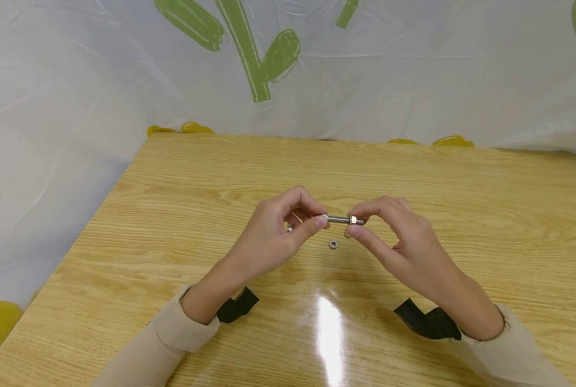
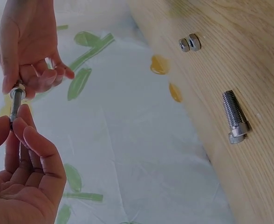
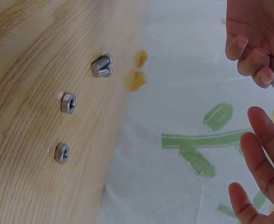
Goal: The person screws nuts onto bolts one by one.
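Note:
My left hand (image 1: pixel 273 231) pinches the head end of a silvery bolt (image 1: pixel 338 219) between thumb and fingertips, holding it level above the table. A hex nut (image 1: pixel 353 220) is on the bolt near its far tip, with a short length of shank showing beyond it. My right hand (image 1: pixel 409 242) has its thumb and index finger on that nut. Beneath the hands, a loose nut (image 1: pixel 333 244) lies on the table, and another nut (image 3: pixel 62 153) shows in the right wrist view. Two socket-head bolts (image 2: pixel 234 114) lie side by side, mostly hidden by my left hand in the head view.
The wooden table (image 1: pixel 220 177) extends beyond both hands. A pale plastic sheet (image 1: pixel 341 80) with green and yellow plant shapes hangs behind its far edge and along the left side. Dark straps (image 1: pixel 430 321) are at both wrists, by the beige sleeves.

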`<state>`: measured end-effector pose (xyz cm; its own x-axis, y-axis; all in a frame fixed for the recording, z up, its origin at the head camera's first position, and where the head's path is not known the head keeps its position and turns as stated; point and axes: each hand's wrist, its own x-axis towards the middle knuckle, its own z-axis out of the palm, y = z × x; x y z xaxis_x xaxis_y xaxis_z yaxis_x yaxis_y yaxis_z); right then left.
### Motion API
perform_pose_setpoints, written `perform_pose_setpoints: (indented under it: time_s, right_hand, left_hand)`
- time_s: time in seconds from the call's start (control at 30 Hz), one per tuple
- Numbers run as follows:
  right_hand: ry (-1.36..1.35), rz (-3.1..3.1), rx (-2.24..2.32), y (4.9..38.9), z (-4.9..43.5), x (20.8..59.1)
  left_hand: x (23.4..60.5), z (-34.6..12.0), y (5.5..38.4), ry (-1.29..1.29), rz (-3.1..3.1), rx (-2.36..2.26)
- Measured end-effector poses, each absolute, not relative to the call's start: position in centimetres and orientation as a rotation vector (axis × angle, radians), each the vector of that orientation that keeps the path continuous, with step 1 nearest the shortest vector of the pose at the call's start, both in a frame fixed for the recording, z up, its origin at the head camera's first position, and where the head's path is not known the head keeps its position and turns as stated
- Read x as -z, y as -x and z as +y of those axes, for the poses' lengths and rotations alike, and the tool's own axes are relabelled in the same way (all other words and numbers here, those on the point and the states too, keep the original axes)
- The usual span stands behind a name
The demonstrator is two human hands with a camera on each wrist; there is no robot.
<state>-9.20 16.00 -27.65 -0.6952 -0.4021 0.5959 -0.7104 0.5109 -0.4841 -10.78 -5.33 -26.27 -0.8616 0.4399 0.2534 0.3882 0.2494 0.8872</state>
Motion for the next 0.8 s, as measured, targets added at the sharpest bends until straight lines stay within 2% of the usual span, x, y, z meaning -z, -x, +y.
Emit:
perform_pose_setpoints:
  time_s: [0.33,0.53,0.8]
  right_hand:
    - [-0.866,-2.428,-1.012,9.11,16.11,27.5]
    - [-0.955,-2.29,-1.032,9.33,15.87,27.64]
    - [-0.939,-2.26,-1.001,9.44,15.85,27.55]
  left_hand:
    - [26.3,-5.37,10.77,-0.819,2.447,-1.713]
    - [26.47,-5.44,10.82,-0.793,2.447,-1.71]
    - [26.42,-5.35,10.97,-0.818,2.451,-1.714]
